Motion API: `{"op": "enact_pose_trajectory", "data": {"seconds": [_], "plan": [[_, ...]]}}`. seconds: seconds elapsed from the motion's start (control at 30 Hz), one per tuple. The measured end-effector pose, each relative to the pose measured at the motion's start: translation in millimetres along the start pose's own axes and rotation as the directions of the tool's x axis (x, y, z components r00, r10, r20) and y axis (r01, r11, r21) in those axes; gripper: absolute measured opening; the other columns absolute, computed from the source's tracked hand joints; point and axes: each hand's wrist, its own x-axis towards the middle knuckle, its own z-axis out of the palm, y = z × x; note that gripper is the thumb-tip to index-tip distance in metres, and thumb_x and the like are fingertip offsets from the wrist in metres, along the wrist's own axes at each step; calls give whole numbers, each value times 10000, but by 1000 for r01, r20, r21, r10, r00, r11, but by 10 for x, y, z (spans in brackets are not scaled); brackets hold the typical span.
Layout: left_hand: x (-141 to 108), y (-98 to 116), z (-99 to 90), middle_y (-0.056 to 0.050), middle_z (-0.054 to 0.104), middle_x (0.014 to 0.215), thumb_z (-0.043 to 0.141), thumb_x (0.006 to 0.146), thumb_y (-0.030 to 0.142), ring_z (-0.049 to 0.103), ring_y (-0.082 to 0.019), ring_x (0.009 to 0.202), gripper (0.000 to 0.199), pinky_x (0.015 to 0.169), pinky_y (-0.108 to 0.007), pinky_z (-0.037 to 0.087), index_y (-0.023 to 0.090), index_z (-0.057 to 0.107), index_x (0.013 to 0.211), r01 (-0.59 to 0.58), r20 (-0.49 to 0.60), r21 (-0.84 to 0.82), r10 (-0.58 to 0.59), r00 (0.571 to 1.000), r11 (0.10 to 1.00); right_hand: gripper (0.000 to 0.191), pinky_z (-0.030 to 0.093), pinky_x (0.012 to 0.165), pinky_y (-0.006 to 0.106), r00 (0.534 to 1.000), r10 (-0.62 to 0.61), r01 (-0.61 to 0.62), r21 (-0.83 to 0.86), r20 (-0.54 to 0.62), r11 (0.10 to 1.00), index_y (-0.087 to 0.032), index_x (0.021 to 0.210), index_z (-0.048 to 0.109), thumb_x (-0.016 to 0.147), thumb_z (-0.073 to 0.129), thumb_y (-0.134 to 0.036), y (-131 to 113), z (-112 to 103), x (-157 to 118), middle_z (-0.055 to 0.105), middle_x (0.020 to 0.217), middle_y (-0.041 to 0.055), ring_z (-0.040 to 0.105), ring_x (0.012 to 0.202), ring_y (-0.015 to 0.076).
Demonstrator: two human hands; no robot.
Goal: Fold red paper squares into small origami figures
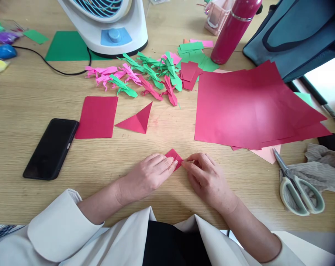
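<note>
Well on the near side of the fan (136,29), a small red paper (173,152), diamond-shaped and creased, is pressed under the fingers of the left hand (145,176) (any grip beneath cannot be told) and pinched at its right corner by those of the right hand (210,181); it seems only part-folded. Closer to the fan, a red triangle (138,122) and a square red stack (97,117) appear unfinished; just before its base, finished-looking paper figures (171,70) are gathered.

Papercraft desk (42,98) (room type unclear): scissors (288,173), red sheets (234,107), folded figures (123,86).
</note>
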Motion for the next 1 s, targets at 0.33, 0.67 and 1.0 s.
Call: {"op": "enact_pose_trajectory", "data": {"seconds": [0.33,0.67,1.0], "plan": [[-50,53,12,-100,664,1142,428,955,74,589,-207,1038,311,965,-360,510,82,584,1224,88,47,-58,-85,995,994,237,504,808,384,1000,-6,6,-26,12,1000,-181,1067,643,923,480,-87,-12,-9,-11,570,1064,111,543,930,222],[16,114,-3,-96,640,1106,410,965,110,552,-215,973,389,871,-375,504,154,550,1325,168,188,-11,-163,968,986,270,514,839,394,1000,-9,9,2,16,1000,-175,1136,621,944,454,-85,7,-6,-44,570,1075,117,540,946,222],[-60,144,76,-92,610,1184,438,942,91,534,-224,1058,438,917,-377,471,186,528,1360,220,172,-30,-212,962,975,439,511,893,422,997,-64,64,15,31,998,-192,1314,536,917,441,-32,45,-74,-119,567,1153,120,531,1029,245]]}}
